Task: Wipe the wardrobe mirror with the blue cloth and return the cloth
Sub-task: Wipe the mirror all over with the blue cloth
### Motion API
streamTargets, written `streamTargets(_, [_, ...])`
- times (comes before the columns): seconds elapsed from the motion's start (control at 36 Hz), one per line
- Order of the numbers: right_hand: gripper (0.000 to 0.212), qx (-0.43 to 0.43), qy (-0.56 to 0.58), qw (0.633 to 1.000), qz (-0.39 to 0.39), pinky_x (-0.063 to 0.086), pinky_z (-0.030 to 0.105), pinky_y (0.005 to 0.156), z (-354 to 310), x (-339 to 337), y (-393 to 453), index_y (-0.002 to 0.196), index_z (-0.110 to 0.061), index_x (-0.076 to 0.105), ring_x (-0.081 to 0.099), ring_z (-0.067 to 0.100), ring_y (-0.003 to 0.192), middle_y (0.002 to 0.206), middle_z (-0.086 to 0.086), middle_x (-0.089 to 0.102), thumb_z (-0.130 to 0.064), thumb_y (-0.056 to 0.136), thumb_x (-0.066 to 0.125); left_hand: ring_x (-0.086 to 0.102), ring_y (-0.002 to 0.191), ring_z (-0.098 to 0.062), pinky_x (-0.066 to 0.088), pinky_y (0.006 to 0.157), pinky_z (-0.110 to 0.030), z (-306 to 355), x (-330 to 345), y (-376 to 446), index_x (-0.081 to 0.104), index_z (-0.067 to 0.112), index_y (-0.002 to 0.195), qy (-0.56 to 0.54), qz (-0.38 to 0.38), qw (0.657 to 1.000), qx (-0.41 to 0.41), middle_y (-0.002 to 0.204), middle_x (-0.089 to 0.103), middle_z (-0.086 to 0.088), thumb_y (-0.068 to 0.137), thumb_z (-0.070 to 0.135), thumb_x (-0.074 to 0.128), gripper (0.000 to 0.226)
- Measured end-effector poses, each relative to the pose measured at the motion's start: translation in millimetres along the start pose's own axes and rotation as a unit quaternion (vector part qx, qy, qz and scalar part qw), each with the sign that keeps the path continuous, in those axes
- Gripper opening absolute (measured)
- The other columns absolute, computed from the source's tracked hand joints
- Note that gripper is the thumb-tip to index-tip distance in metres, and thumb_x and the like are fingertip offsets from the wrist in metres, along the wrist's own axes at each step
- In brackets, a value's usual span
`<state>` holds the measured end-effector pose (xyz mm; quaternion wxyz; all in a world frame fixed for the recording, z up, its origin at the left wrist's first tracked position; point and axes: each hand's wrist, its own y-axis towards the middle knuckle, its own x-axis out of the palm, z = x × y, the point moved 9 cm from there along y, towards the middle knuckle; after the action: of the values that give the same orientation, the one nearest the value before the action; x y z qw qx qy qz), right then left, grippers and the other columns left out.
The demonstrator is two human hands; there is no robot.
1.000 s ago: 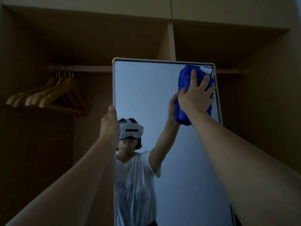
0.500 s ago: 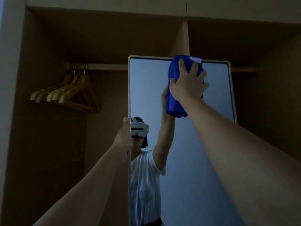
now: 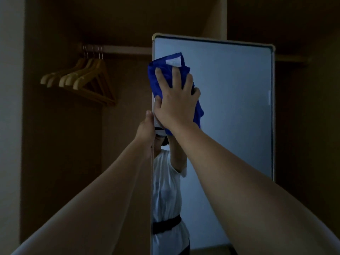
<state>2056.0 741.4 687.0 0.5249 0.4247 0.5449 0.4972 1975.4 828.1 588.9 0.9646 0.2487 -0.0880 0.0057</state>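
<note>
At the mirror's (image 3: 230, 107) upper left, your right hand (image 3: 176, 105) presses the blue cloth (image 3: 165, 70) flat, fingers spread. Left hand (image 3: 146, 127) grips the mirror's left edge. Cloth's soft and light, likely to bunch; keep your palm centred on it.

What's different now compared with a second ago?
The right hand has slid the blue cloth across the mirror, from the top right corner to the left edge, a little lower. The view swung left as well, so the mirror sits further right in the picture. Unchanged: the right hand presses the cloth flat on the glass, the left hand grips the mirror's left edge, and the hangers hang on the rail.
</note>
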Motion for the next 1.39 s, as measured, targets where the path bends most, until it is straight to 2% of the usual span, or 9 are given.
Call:
streamTargets(0.19, [0.061,-0.023,0.014,1.0,-0.003,0.035,0.055,0.092,4.2,6.5,-52.8,0.144,-0.029,0.035,0.036,0.04,0.125,0.146,0.01,0.037,-0.038,0.085,0.046,0.071,0.077,-0.017,0.053,0.056,-0.025,-2.7,-1.2,-1.4,0.064,0.017,0.101,-0.05,0.026,0.998,-0.007,0.091,0.073,-0.008,0.098,0.042,0.031,0.042])
streamTargets(0.31, [0.06,-0.04,0.016,0.999,-0.005,0.037,0.054,0.089,5.9,7.0,-75.3,0.142,-0.029,0.038,0.04,0.041,0.122,0.141,0.01,0.042,-0.037,0.083,0.045,0.065,0.096,-0.018,0.053,0.084,-0.034,-3.7,-1.4,3.0,0.063,0.023,0.099,-0.061,0.038,0.997,-0.008,0.107,0.069,-0.005,0.097,0.044,0.035,0.035])
streamTargets(0.47, [0.065,-0.053,0.028,0.998,-0.002,0.036,0.056,0.093,12.3,8.9,-102.3,0.142,-0.031,0.039,0.038,0.04,0.125,0.14,0.008,0.042,-0.04,0.081,0.059,0.07,0.064,-0.009,0.051,0.049,-0.02,-6.9,-3.8,3.6,0.064,0.021,0.084,-0.082,0.044,0.996,-0.003,0.066,0.073,0.007,0.096,0.046,0.036,0.04])
streamTargets(0.67, [0.065,-0.069,0.014,0.997,-0.019,0.032,0.06,0.1,24.6,7.3,-60.6,0.144,-0.031,0.034,0.032,0.041,0.13,0.147,0.009,0.034,-0.039,0.083,0.054,0.064,0.063,-0.014,0.05,0.07,-0.033,-6.4,-7.0,5.9,0.061,0.016,0.084,-0.031,0.09,0.995,0.009,0.062,0.067,-0.01,0.097,0.044,0.031,0.044])
streamTargets(0.78, [0.065,-0.023,0.014,1.0,-0.007,0.028,0.059,0.103,43.1,3.1,-11.7,0.147,-0.032,0.024,0.024,0.042,0.133,0.152,0.01,0.026,-0.039,0.087,0.049,0.061,0.1,-0.034,0.047,0.078,-0.035,-6.8,-17.3,4.1,0.051,-0.001,0.123,0.014,0.158,0.987,0.021,0.112,0.06,-0.029,0.1,0.041,0.025,0.055])
streamTargets(0.89, [0.063,0.001,-0.003,1.0,0.007,0.028,0.058,0.104,61.7,-0.4,18.4,0.148,-0.033,0.02,0.021,0.041,0.135,0.153,0.009,0.023,-0.041,0.09,0.043,0.061,0.096,-0.037,0.048,0.09,-0.048,-15.0,-16.7,7.4,0.048,0.004,0.128,0.023,0.169,0.985,-0.01,0.118,0.057,-0.028,0.091,0.058,0.029,0.068])
streamTargets(1.08, [0.063,0.084,-0.006,0.996,0.019,0.024,0.058,0.104,122.5,-3.3,40.0,0.148,-0.035,0.018,0.017,0.043,0.136,0.155,0.009,0.017,-0.044,0.089,0.04,0.048,0.05,-0.027,0.042,0.054,-0.036,-5.1,-18.8,4.5,0.054,-0.014,0.11,0.059,0.19,0.978,0.061,0.063,0.052,-0.015,0.09,0.062,0.022,0.085])
streamTargets(1.19, [0.062,0.15,-0.015,0.988,0.026,0.024,0.058,0.105,179.4,-6.8,41.4,0.148,-0.035,0.015,0.016,0.043,0.137,0.155,0.01,0.015,-0.045,0.091,0.039,0.049,0.06,-0.029,0.043,0.062,-0.046,-3.4,-17.3,2.8,0.058,-0.008,0.101,0.052,0.199,0.976,0.074,0.065,0.051,-0.013,0.092,0.06,0.023,0.078])
streamTargets(1.39, [0.063,0.216,-0.043,0.975,0.002,0.027,0.057,0.103,255.6,-11.6,19.7,0.149,-0.036,0.01,0.017,0.043,0.137,0.155,0.01,0.013,-0.046,0.093,0.038,0.045,0.051,-0.017,0.035,0.053,-0.029,-4.5,-18.1,1.8,0.048,0.018,0.065,0.04,0.227,0.97,0.074,0.055,0.044,-0.001,0.093,0.056,0.029,0.051])
